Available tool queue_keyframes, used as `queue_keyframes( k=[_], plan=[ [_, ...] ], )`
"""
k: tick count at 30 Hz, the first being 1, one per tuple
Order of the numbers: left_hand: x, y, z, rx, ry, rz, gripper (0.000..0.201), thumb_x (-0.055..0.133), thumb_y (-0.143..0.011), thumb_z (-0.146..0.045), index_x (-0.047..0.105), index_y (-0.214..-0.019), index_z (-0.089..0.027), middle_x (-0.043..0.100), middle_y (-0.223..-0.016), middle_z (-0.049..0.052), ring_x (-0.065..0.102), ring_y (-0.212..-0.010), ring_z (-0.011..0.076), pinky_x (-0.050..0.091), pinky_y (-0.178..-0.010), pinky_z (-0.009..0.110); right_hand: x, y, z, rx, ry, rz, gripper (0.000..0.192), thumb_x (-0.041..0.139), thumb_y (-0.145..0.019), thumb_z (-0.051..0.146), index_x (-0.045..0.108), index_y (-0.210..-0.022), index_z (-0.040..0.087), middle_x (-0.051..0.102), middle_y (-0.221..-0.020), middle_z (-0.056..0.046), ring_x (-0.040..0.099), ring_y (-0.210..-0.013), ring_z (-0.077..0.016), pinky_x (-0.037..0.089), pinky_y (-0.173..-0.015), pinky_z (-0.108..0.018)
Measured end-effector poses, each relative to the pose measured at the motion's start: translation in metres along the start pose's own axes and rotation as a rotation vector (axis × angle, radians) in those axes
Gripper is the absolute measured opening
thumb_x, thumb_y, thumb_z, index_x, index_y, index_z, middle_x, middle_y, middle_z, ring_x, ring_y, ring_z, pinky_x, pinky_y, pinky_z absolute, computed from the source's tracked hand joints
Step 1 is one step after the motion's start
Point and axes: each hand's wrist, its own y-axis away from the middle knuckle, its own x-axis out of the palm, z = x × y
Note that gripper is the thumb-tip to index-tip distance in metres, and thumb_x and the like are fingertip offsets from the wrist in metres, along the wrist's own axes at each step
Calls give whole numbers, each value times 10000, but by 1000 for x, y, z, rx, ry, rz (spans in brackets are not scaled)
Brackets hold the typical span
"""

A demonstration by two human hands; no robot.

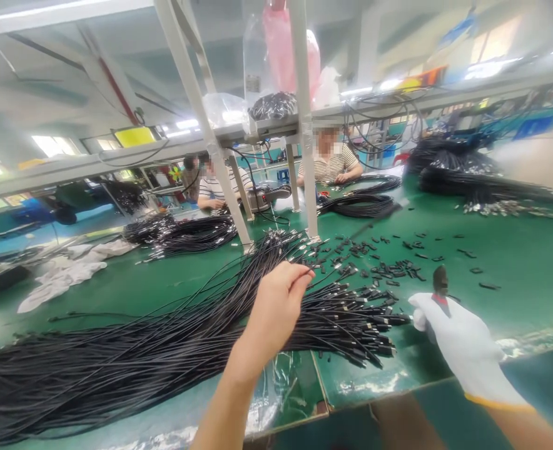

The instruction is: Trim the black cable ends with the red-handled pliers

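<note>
Bare, my left hand (276, 306) is pinched over the bundle, thumb and forefinger together on what looks like a thin black cable. Many black cables (131, 369) run across the bench from the left, their plug ends (365, 319) fanned out to the right below that hand. A second sheaf of cable ends (281, 244) points away toward the bench post. My right hand (459, 331), in a white glove with a yellow cuff edge, is closed around a small tool (440, 282) that resembles cutting pliers, dark-headed with some red. Its handles are hidden in the glove.
Small black pieces (398, 270) lie scattered on the green bench (530, 250) beyond my hands. Metal posts (304, 125) hold up a shelf. Coiled cables (358, 205) and a cable pile (483, 175) sit farther back. Two people in striped shirts (330, 165) work opposite.
</note>
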Motion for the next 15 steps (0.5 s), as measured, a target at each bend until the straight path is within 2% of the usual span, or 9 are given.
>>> queue_keyframes(
  k=[2, 5, 8, 11, 13, 15],
  plan=[
    [8, 16, -5, 124, -125, 16, 203, 553, -1008, -143, 747, -959, -179, 676, -874, 32, 631, -790, 183, 493, -736, 304, -5, 2, 6, 49, -118, 93, 455, 546, -839, 648, 596, -633, 246, 660, -668, -24, 559, -670, -212, 421, -682, -364],
    [19, 45, 5, 296, -462, -15, 241, 534, -980, -49, 742, -1003, -169, 633, -815, 36, 590, -744, 206, 508, -681, 337, -17, 16, 12, 87, -295, 269, 483, 532, -814, 700, 671, -796, 237, 640, -647, -20, 499, -574, -183, 407, -576, -339],
    [24, 71, 23, 423, -585, -82, 277, 523, -961, 2, 710, -1095, -155, 665, -899, 68, 623, -849, 232, 560, -797, 392, -29, 42, 11, 164, -537, 599, 546, 544, -818, 754, 678, -835, 225, 655, -626, -27, 509, -512, -158, 386, -520, -308],
    [25, 89, 42, 467, -647, -126, 334, 524, -936, 40, 683, -1157, -153, 674, -973, 93, 644, -957, 259, 578, -914, 447, -33, 71, 7, 231, -721, 943, 576, 574, -817, 783, 671, -839, 216, 680, -618, -39, 576, -506, -158, 374, -487, -281],
    [25, 97, 52, 457, -676, -132, 380, 530, -912, 68, 675, -1176, -164, 670, -999, 93, 644, -1018, 272, 576, -975, 474, -32, 84, 5, 219, -698, 1031, 558, 592, -831, 766, 660, -846, 213, 691, -621, -41, 577, -496, -148, 384, -486, -274],
    [24, 101, 59, 440, -687, -119, 403, 538, -902, 79, 668, -1188, -174, 666, -1022, 91, 643, -1061, 276, 565, -1025, 492, -30, 93, 4, 192, -655, 1053, 502, 632, -844, 707, 651, -848, 206, 697, -632, -38, 557, -496, -129, 400, -517, -270]
  ],
)
